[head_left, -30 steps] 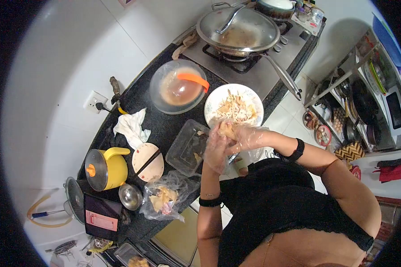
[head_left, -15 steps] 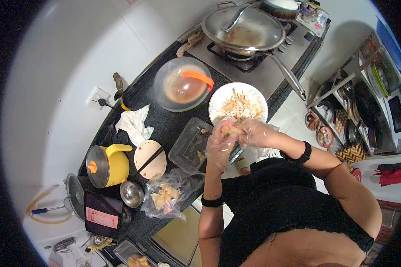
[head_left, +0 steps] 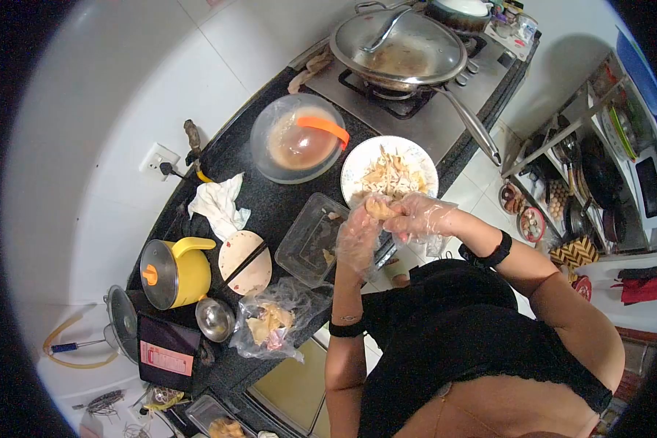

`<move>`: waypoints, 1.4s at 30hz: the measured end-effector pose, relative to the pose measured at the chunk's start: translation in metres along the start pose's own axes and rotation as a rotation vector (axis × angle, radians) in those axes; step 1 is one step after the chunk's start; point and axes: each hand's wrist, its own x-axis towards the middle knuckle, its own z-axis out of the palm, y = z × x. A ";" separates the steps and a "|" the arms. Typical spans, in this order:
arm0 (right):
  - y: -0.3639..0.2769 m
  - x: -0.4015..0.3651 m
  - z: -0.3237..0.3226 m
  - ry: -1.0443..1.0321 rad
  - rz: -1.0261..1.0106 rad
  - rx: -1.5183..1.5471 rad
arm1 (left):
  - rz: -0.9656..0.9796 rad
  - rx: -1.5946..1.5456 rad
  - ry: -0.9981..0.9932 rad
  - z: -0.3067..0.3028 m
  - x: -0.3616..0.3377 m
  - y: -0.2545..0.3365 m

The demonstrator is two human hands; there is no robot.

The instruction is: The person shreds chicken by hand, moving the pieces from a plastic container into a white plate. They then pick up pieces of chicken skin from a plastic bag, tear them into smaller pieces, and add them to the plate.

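Note:
Both my hands wear clear plastic gloves and meet at the near rim of a white patterned plate (head_left: 352, 169). A pale, tan piece of meat (head_left: 379, 208), probably chicken, is between them. My left hand (head_left: 359, 235) is closed around its left side. The fingers of my right hand (head_left: 420, 217) pinch its right end. Shredded meat (head_left: 394, 174) is heaped on the plate. Just left of my left hand lies a clear plastic tray (head_left: 299, 244) with a few scraps in it.
A clear bag of meat scraps (head_left: 270, 325), a plate with black chopsticks (head_left: 247, 264), a yellow pot (head_left: 190, 274) and a white cloth (head_left: 220, 208) stand left. Behind are a bowl of cloudy liquid with an orange-handled utensil (head_left: 323, 129) and a lidded wok (head_left: 398, 55) on the stove.
My fingers have shifted around the piece of meat, so more of it shows now. Both hands stay near the plate's rim; the other things have not moved.

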 end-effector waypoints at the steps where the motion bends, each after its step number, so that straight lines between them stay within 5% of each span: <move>1: 0.003 0.002 0.000 -0.015 -0.022 0.050 | 0.001 -0.061 -0.003 -0.001 0.000 0.003; 2: 0.005 0.003 0.000 -0.030 -0.045 0.100 | 0.004 -0.060 0.000 -0.004 -0.004 -0.003; 4: 0.004 0.004 0.000 -0.078 -0.034 0.174 | 0.393 0.671 -0.068 -0.011 -0.009 -0.008; 5: 0.004 0.004 0.001 -0.126 -0.017 0.252 | 0.396 0.674 -0.062 -0.009 -0.010 -0.009; 7: 0.007 0.006 0.002 -0.190 -0.060 0.267 | -0.314 -0.175 0.017 0.006 -0.010 0.018; 8: 0.008 0.006 0.004 -0.251 -0.100 0.286 | -0.070 -0.084 0.063 0.011 -0.018 0.000; 11: -0.001 0.003 0.014 -0.172 -0.147 0.232 | 0.073 0.164 0.091 0.009 -0.017 -0.021; 12: 0.003 0.006 0.008 -0.239 -0.149 0.088 | 0.077 0.164 0.094 0.009 -0.014 -0.010; 14: 0.005 0.009 -0.002 -0.186 -0.179 -0.213 | -0.275 -0.158 0.117 0.007 -0.008 0.024; 16: -0.008 0.003 -0.002 -0.130 -0.204 -0.510 | -0.187 0.040 0.176 0.007 -0.008 0.027; 18: -0.032 -0.017 0.003 0.353 -0.323 -0.569 | -0.103 0.238 0.231 0.006 -0.008 0.025; 19: -0.031 -0.013 0.003 0.354 -0.322 -0.569 | -0.062 0.287 0.249 0.006 -0.008 0.022; 21: -0.029 -0.005 0.001 0.511 -0.779 -0.733 | -0.017 0.334 0.262 0.008 -0.008 0.022; 23: -0.034 -0.013 -0.001 0.409 -0.696 -0.848 | 0.107 0.571 0.287 0.010 -0.008 0.027; 27: -0.034 -0.010 -0.009 0.293 -0.674 -0.841 | 0.220 0.565 0.348 0.011 -0.006 0.032; 30: -0.023 -0.005 -0.017 0.209 -0.779 -0.775 | -0.049 0.314 0.174 0.006 -0.006 0.028; 32: -0.017 -0.003 -0.019 0.086 -0.819 -0.703 | -0.325 -0.130 -0.305 -0.008 -0.007 0.004; 33: -0.018 -0.004 -0.020 0.036 -0.847 -0.616 | 0.539 0.312 -0.132 -0.011 -0.018 -0.001; 34: -0.029 -0.008 -0.014 0.038 -0.735 -0.663 | 0.383 0.135 -0.315 -0.016 -0.017 0.007; 35: -0.029 -0.006 -0.013 0.075 -0.724 -0.719 | -0.270 0.021 -0.396 -0.023 -0.020 0.036; 36: -0.026 -0.004 -0.015 0.120 -0.691 -0.781 | -0.118 -0.124 -0.380 -0.017 -0.018 0.023; 37: -0.037 -0.009 -0.012 0.142 -0.626 -0.810 | 0.231 -0.130 -0.335 -0.003 -0.016 -0.024; 39: -0.033 -0.004 -0.011 0.167 -0.624 -0.820 | 0.317 0.397 0.019 0.031 -0.002 -0.042; 42: -0.018 0.006 -0.009 0.225 -0.641 -0.753 | 0.022 0.338 -0.110 0.022 0.001 -0.008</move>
